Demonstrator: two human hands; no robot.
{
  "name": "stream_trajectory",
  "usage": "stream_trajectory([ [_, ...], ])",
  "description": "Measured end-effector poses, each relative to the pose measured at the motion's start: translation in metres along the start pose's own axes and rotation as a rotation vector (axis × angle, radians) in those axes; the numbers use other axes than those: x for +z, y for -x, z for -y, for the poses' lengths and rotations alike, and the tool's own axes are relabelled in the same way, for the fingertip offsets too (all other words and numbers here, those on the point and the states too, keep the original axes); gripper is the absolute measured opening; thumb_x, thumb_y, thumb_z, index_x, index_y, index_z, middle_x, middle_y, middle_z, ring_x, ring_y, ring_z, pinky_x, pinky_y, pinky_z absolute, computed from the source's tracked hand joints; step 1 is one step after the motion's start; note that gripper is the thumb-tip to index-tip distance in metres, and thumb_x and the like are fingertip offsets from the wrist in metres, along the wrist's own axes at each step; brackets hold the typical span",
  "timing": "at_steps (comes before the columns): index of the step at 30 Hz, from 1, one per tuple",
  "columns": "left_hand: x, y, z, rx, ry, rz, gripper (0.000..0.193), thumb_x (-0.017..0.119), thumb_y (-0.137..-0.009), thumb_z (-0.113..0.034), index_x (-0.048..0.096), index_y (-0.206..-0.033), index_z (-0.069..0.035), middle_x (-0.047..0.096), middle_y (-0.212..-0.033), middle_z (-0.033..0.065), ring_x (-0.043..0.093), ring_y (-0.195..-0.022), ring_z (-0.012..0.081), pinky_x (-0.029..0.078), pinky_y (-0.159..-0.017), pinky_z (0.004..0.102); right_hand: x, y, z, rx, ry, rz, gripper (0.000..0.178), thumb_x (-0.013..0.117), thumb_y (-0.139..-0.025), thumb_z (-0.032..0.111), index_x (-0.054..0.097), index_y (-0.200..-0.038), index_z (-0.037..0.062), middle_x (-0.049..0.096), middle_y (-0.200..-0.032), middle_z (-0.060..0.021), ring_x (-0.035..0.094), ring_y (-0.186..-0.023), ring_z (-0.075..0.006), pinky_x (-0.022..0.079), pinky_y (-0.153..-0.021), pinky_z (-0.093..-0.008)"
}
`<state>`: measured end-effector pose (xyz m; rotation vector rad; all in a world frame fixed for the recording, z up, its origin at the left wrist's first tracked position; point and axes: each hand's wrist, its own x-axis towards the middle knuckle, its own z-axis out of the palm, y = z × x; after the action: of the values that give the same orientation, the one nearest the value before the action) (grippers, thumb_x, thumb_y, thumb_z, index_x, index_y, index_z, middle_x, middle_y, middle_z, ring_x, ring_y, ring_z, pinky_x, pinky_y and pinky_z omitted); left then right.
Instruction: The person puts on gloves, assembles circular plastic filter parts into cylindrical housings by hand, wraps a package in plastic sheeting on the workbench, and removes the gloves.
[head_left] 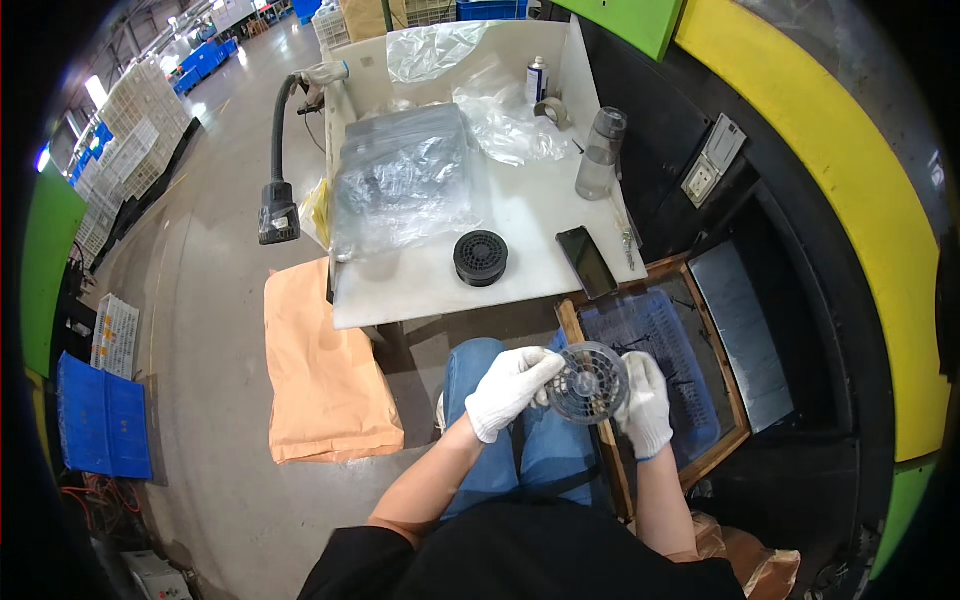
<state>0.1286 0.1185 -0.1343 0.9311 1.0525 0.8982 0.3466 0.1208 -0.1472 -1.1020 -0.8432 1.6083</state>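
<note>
Between my hands, above my lap, is a round, clear grey plastic grille disc (588, 384) with a slotted face and a hub in its middle. My left hand (512, 390), in a white knit glove, pinches the disc's left edge. At its right edge my right hand (644, 402), gloved the same way, grips the rim; some fingers are hidden behind it. Ahead of my hands a black round slotted part (480, 258), possibly a stack of such discs, rests near the front of the white worktable (430, 300).
Clear plastic bags (400, 190) cover the table's left half. A phone (587, 262) and a water bottle (600, 155) lie or stand at its right. A wood-framed box with a blue basket (680, 370) sits right of my lap; an orange-brown paper sack (325, 370) stands left.
</note>
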Motion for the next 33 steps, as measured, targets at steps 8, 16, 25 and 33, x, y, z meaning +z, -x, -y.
stream_trajectory([
  [8, -0.024, 0.0, 0.008, 0.21, -0.307, -0.164, 0.02, 0.056, -0.092, -0.018, 0.064, -0.091, 0.001, 0.065, -0.084, 0.0044, 0.06, -0.081, 0.0135, 0.047, -0.074, 0.0267, -0.07, 0.005, 0.018, -0.064, 1.347, -0.326, 0.046, 0.057, -0.088, 0.034, 0.055, -0.126, 0.0082, 0.06, -0.117, -0.0202, 0.059, -0.104, -0.038, 0.046, -0.089, -0.0435],
  [16, 0.023, 0.018, 0.017, 0.279, -0.396, -0.032, 0.017, 0.05, -0.095, -0.023, 0.056, -0.095, -0.007, 0.062, -0.091, 0.0089, 0.061, -0.084, 0.0207, 0.048, -0.074, 0.0332, 0.075, 0.047, 0.028, -0.201, 1.098, 0.115, 0.033, 0.059, -0.089, 0.037, 0.06, -0.084, 0.0045, 0.062, -0.076, -0.0219, 0.063, -0.071, -0.037, 0.049, -0.062, -0.0422],
  [25, 0.035, 0.012, 0.004, 0.503, 0.095, -0.394, 0.022, 0.044, -0.097, -0.011, 0.061, -0.103, 0.001, 0.064, -0.102, 0.008, 0.057, -0.095, 0.0129, 0.046, -0.087, 0.0272, 0.082, 0.02, 0.002, -0.899, 0.874, -0.197, 0.017, 0.046, -0.093, 0.01, 0.056, -0.082, 0.0021, 0.054, -0.071, -0.0084, 0.054, -0.062, -0.0203, 0.043, -0.058, -0.0319],
  [33, 0.044, 0.021, -0.01, 0.375, 0.249, -0.052, 0.027, 0.046, -0.099, -0.015, 0.063, -0.111, 0.003, 0.065, -0.106, 0.0063, 0.057, -0.099, 0.0105, 0.045, -0.09, 0.0259, 0.065, 0.023, -0.009, -0.063, -0.337, 0.216, 0.025, 0.047, -0.098, 0.024, 0.058, -0.109, 0.0039, 0.062, -0.102, -0.0065, 0.062, -0.089, -0.0151, 0.051, -0.073, -0.0287],
])
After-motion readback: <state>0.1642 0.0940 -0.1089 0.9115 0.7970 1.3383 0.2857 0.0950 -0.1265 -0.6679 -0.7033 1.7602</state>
